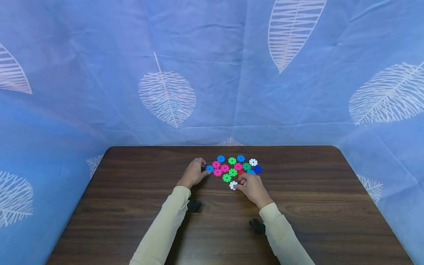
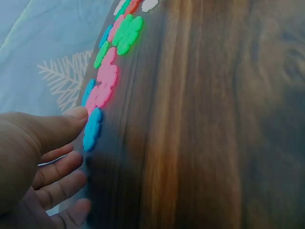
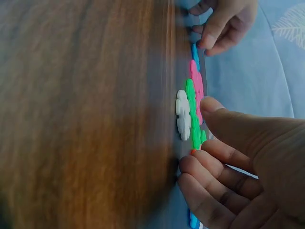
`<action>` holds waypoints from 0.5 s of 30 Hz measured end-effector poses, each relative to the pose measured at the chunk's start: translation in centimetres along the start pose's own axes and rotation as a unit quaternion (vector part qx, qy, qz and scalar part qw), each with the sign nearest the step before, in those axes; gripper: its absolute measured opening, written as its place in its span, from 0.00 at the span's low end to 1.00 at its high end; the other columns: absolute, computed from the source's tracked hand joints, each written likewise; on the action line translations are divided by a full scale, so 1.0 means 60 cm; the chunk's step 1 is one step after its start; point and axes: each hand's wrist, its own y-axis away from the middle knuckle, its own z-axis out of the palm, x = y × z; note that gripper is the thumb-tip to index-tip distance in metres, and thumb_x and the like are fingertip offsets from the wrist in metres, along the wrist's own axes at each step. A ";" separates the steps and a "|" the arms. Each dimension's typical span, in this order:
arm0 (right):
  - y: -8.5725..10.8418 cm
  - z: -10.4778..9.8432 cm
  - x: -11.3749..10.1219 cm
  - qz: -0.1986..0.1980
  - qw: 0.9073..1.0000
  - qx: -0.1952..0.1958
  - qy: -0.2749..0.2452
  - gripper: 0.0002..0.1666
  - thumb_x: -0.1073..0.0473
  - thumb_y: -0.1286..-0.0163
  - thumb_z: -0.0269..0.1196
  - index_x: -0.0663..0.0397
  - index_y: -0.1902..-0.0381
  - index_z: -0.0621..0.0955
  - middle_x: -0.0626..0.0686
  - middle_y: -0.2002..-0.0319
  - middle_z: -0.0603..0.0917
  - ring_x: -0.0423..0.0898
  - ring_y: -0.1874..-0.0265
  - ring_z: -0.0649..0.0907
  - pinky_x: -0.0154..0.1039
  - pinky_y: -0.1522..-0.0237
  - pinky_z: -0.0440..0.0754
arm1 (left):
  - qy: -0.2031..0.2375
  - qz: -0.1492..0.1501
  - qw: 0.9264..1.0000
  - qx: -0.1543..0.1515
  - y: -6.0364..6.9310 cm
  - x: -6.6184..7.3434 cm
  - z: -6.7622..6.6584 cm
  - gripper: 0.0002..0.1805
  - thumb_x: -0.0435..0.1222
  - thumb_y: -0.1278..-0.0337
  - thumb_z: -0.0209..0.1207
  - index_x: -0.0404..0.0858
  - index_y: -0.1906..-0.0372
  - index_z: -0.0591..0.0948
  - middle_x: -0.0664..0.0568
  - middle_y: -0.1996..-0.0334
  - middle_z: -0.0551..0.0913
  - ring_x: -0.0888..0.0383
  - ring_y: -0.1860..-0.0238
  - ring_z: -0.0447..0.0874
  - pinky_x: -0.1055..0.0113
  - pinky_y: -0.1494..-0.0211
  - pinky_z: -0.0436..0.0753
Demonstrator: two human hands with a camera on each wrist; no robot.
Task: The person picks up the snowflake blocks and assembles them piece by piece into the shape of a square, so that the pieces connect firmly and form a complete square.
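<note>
Small notched plastic discs, like snowflake building pieces, lie flat in a cluster on the brown table (image 1: pixel 139 206). At the cluster's left end is a blue disc (image 1: pixel 209 168); my left hand (image 1: pixel 193 173) is beside it, thumb at its edge and the other fingers loosely bent. My right hand (image 1: pixel 253 188) hovers at the near right side. Its thumb overlaps a white disc (image 1: pixel 232 185) in the head view, and its fingertips partly cover a red disc (image 1: pixel 240 172). In the right wrist view nothing is visible between thumb and fingers. Contact with either disc is unclear.
Pink discs (image 1: pixel 225 168), green discs (image 1: pixel 226 178) and further blue ones fill the cluster's middle and back. Another white disc (image 1: pixel 253 162) and a dark blue disc (image 1: pixel 257 169) lie at the right. A blue leaf-print cloth (image 1: pixel 212 92) hangs behind the table.
</note>
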 end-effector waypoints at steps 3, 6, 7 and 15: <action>-0.004 0.005 -0.003 0.008 1.000 -0.006 0.000 0.21 0.56 0.45 0.71 0.62 0.56 0.82 0.53 0.66 0.82 0.41 0.72 0.78 0.39 0.65 0.82 | -0.005 0.000 1.000 -0.006 -0.008 0.004 0.004 0.16 0.39 0.43 0.63 0.36 0.53 0.75 0.45 0.56 0.77 0.51 0.55 0.76 0.57 0.49 0.78; -0.007 0.009 -0.007 0.010 1.000 -0.010 0.007 0.20 0.56 0.45 0.72 0.62 0.57 0.83 0.53 0.66 0.82 0.42 0.73 0.77 0.38 0.66 0.81 | -0.022 -0.004 1.000 -0.005 -0.012 0.006 0.006 0.16 0.39 0.43 0.63 0.36 0.54 0.76 0.46 0.58 0.76 0.52 0.57 0.76 0.58 0.50 0.78; -0.008 0.009 -0.008 0.011 1.000 -0.011 0.008 0.20 0.56 0.46 0.72 0.62 0.58 0.83 0.53 0.67 0.82 0.42 0.73 0.77 0.38 0.66 0.80 | -0.027 -0.007 1.000 -0.005 -0.013 0.007 0.007 0.16 0.39 0.43 0.63 0.36 0.54 0.76 0.46 0.58 0.76 0.53 0.57 0.75 0.58 0.50 0.78; -0.009 0.012 -0.013 0.009 0.999 -0.011 0.040 0.23 0.54 0.48 0.73 0.61 0.58 0.83 0.52 0.67 0.79 0.45 0.69 0.74 0.39 0.66 0.78 | -0.050 -0.029 0.998 -0.002 -0.017 0.014 0.012 0.16 0.40 0.46 0.65 0.37 0.57 0.76 0.47 0.60 0.75 0.53 0.58 0.74 0.57 0.50 0.79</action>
